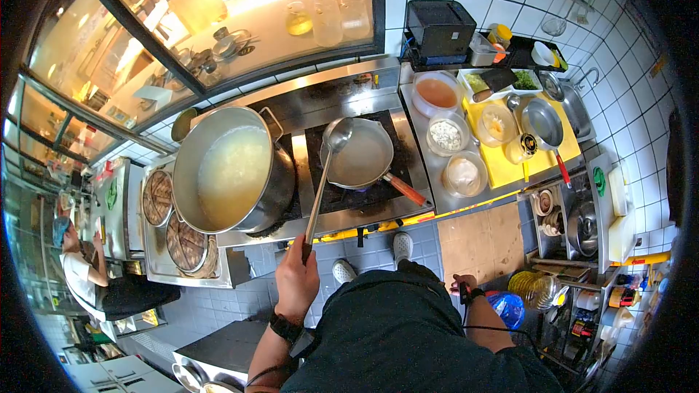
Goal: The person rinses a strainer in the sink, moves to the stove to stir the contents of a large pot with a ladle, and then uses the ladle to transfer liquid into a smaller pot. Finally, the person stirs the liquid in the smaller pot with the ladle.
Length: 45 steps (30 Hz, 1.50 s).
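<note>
My left hand point(297, 282) is closed around the dark grip of a long-handled metal ladle point(317, 196). The ladle's bowl is over the far left rim of a saucepan point(358, 153) with a wooden handle, which stands on the stove burner; pale liquid is in the pan. To its left, a large stockpot point(271, 167) holds cloudy, yellowish broth. My right hand point(460, 284) hangs low at my side, away from the counter. Its fingers are curled by a small dark object that I cannot make out.
On the right counter stand tubs of orange liquid point(437, 92) and white pieces point(445, 134), plus a yellow cutting board point(502, 169) with a red-handled pan point(543, 122). Round bamboo steamers point(191, 244) sit at left. Another person point(87, 269) stands far left. Shelves point(582, 276) flank my right.
</note>
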Each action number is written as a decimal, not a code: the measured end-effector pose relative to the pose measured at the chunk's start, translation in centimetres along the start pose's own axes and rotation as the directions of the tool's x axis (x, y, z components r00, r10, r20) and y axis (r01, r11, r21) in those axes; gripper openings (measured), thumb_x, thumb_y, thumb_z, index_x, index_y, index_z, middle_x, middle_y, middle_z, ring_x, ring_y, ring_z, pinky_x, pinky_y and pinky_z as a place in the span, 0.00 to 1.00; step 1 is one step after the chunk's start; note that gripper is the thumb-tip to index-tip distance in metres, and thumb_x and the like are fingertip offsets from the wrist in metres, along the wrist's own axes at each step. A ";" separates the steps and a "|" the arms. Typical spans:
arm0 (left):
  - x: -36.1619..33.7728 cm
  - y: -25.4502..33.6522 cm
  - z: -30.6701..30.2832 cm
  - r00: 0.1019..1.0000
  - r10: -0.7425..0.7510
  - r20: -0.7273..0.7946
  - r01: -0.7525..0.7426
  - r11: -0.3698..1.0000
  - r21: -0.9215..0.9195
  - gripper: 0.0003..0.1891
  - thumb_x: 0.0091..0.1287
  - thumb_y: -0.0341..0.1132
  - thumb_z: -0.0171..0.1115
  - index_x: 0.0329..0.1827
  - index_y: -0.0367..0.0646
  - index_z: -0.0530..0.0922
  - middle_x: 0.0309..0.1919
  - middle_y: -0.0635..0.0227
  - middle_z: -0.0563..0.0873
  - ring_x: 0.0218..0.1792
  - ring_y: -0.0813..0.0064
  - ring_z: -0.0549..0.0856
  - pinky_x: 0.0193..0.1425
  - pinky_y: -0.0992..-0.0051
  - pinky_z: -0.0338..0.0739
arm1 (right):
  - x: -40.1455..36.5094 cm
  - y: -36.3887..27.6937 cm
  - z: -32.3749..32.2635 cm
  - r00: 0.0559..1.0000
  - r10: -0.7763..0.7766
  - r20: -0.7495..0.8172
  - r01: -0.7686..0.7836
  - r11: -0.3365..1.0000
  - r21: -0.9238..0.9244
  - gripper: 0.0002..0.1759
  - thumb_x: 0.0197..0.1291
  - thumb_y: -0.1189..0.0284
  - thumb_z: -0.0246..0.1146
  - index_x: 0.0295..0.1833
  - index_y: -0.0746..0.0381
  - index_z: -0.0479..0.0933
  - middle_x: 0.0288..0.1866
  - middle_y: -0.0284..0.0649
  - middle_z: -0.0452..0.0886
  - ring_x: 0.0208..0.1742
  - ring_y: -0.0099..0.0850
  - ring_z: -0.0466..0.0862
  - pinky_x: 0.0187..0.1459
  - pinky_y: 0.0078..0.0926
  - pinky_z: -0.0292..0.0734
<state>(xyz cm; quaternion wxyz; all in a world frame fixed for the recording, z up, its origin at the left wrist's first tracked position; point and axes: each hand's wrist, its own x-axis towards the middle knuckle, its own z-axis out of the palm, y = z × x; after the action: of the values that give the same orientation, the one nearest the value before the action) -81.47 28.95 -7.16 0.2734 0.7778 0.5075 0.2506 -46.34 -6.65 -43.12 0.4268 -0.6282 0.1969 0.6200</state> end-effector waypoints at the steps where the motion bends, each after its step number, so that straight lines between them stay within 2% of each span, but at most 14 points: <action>1: 0.2 -0.2 0.2 1.000 0.000 0.000 0.000 1.000 0.000 0.18 0.60 0.24 0.59 0.54 0.33 0.72 0.35 0.49 0.83 0.36 0.52 0.83 0.38 0.63 0.78 | 0.1 0.2 -0.1 1.000 0.000 0.000 0.000 1.000 0.000 0.19 0.55 0.61 0.69 0.31 0.69 0.74 0.21 0.43 0.78 0.20 0.38 0.81 0.20 0.34 0.80; 7: 1.4 -0.5 1.3 0.999 -0.010 0.052 0.006 0.998 0.067 0.16 0.61 0.25 0.57 0.52 0.34 0.72 0.34 0.50 0.83 0.36 0.50 0.83 0.38 0.60 0.77 | -2.1 0.0 1.4 0.985 -0.075 -0.157 0.040 0.975 -0.217 0.22 0.56 0.58 0.67 0.35 0.69 0.75 0.24 0.45 0.80 0.23 0.39 0.83 0.23 0.34 0.82; 13: 1.9 -2.1 2.4 0.990 -0.065 0.124 0.084 0.983 -0.160 0.15 0.62 0.28 0.58 0.52 0.34 0.73 0.28 0.57 0.83 0.27 0.63 0.83 0.30 0.67 0.76 | 1.7 2.8 -2.6 0.994 0.031 0.107 -0.042 0.994 0.102 0.17 0.59 0.64 0.64 0.41 0.69 0.76 0.26 0.46 0.80 0.25 0.42 0.82 0.25 0.40 0.83; 15: 2.5 -1.0 1.5 0.801 -0.401 0.445 0.592 0.643 -0.486 0.13 0.64 0.30 0.56 0.51 0.35 0.73 0.22 0.68 0.78 0.17 0.79 0.75 0.18 0.78 0.67 | 1.9 3.3 -2.2 0.996 0.037 -0.079 -0.034 0.998 0.048 0.14 0.60 0.67 0.61 0.47 0.66 0.75 0.29 0.47 0.80 0.27 0.46 0.82 0.28 0.45 0.83; 18: 2.7 0.5 0.4 0.687 -0.422 0.591 0.724 0.332 -0.604 0.14 0.67 0.34 0.55 0.52 0.35 0.73 0.21 0.78 0.69 0.16 0.88 0.64 0.16 0.86 0.56 | 3.0 4.0 -2.5 0.993 0.033 -0.117 -0.032 0.999 0.010 0.17 0.60 0.67 0.60 0.53 0.62 0.74 0.30 0.48 0.80 0.29 0.48 0.82 0.30 0.48 0.83; 22: 2.8 0.6 -0.2 0.643 -0.438 0.628 0.745 0.166 -0.646 0.10 0.67 0.30 0.54 0.49 0.36 0.73 0.21 0.73 0.72 0.13 0.87 0.64 0.12 0.85 0.56 | 3.7 4.1 -4.0 0.965 0.072 0.251 -0.142 0.951 0.273 0.15 0.61 0.67 0.59 0.51 0.61 0.75 0.29 0.48 0.80 0.27 0.47 0.82 0.28 0.47 0.82; 24: 2.7 0.9 -0.7 0.626 -0.421 0.656 0.762 0.153 -0.629 0.10 0.67 0.31 0.54 0.48 0.36 0.73 0.22 0.72 0.73 0.13 0.87 0.65 0.13 0.85 0.56 | 3.4 4.0 -3.3 0.996 0.044 0.073 -0.055 0.985 0.164 0.13 0.60 0.68 0.60 0.48 0.62 0.77 0.28 0.46 0.79 0.26 0.45 0.81 0.25 0.44 0.82; 31: 2.4 3.5 -3.1 0.614 -0.435 0.658 0.772 0.156 -0.617 0.10 0.67 0.31 0.54 0.48 0.37 0.73 0.22 0.72 0.74 0.13 0.87 0.65 0.13 0.85 0.56 | 0.9 2.3 -0.4 0.983 0.052 0.178 -0.093 0.969 0.229 0.11 0.57 0.69 0.64 0.43 0.64 0.77 0.27 0.46 0.80 0.25 0.43 0.82 0.24 0.40 0.82; 33: 2.4 4.7 -4.1 0.606 -0.468 0.644 0.772 0.153 -0.616 0.11 0.67 0.31 0.54 0.49 0.37 0.73 0.22 0.72 0.74 0.13 0.88 0.64 0.13 0.86 0.55 | 0.3 1.9 1.2 0.977 -0.039 -0.210 0.011 0.991 -0.135 0.12 0.57 0.69 0.65 0.43 0.66 0.77 0.27 0.46 0.80 0.24 0.41 0.82 0.25 0.41 0.82; 36: 2.0 5.2 -5.7 0.629 -0.474 0.617 0.737 0.109 -0.667 0.12 0.67 0.32 0.54 0.52 0.38 0.74 0.22 0.72 0.74 0.13 0.88 0.64 0.13 0.86 0.55 | -0.6 1.7 1.2 0.994 -0.036 -0.106 0.033 0.999 -0.030 0.13 0.56 0.70 0.65 0.43 0.67 0.77 0.26 0.46 0.79 0.22 0.41 0.81 0.24 0.41 0.82; 38: 1.6 5.6 -7.0 0.644 -0.487 0.590 0.710 0.093 -0.698 0.14 0.67 0.32 0.54 0.53 0.38 0.73 0.22 0.72 0.74 0.13 0.88 0.64 0.13 0.87 0.55 | 2.7 2.9 -1.3 0.982 0.061 0.179 -0.086 0.987 0.138 0.14 0.56 0.69 0.66 0.43 0.68 0.76 0.26 0.46 0.79 0.22 0.42 0.81 0.23 0.41 0.82; 42: 0.9 6.0 -10.1 0.674 -0.534 0.510 0.631 0.058 -0.773 0.16 0.67 0.32 0.54 0.56 0.38 0.72 0.22 0.71 0.74 0.13 0.88 0.63 0.13 0.87 0.55 | 1.7 2.4 0.5 0.981 -0.048 -0.186 0.020 0.988 -0.153 0.12 0.57 0.74 0.61 0.46 0.67 0.75 0.28 0.48 0.80 0.23 0.45 0.82 0.22 0.44 0.81; 44: 0.5 6.0 -11.4 0.690 -0.558 0.460 0.583 0.053 -0.811 0.16 0.67 0.31 0.54 0.57 0.38 0.72 0.23 0.70 0.74 0.12 0.88 0.63 0.12 0.87 0.55 | 2.4 2.1 -1.3 0.961 0.063 0.269 -0.137 0.954 0.265 0.12 0.53 0.76 0.63 0.44 0.68 0.75 0.29 0.48 0.80 0.27 0.46 0.83 0.25 0.46 0.81; 45: 0.3 5.9 -12.1 0.707 -0.571 0.417 0.551 0.075 -0.831 0.16 0.67 0.32 0.54 0.57 0.37 0.72 0.23 0.70 0.74 0.12 0.88 0.63 0.11 0.87 0.54 | 2.6 2.7 -1.3 0.981 -0.157 0.118 0.185 0.939 -0.290 0.13 0.51 0.78 0.64 0.44 0.67 0.75 0.29 0.49 0.80 0.30 0.47 0.83 0.28 0.48 0.82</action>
<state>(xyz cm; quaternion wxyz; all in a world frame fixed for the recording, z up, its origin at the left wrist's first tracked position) -85.55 29.33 5.63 0.7289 0.2201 0.5314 0.3713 -47.23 -8.41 -46.49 0.3878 -0.6708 0.0254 0.6317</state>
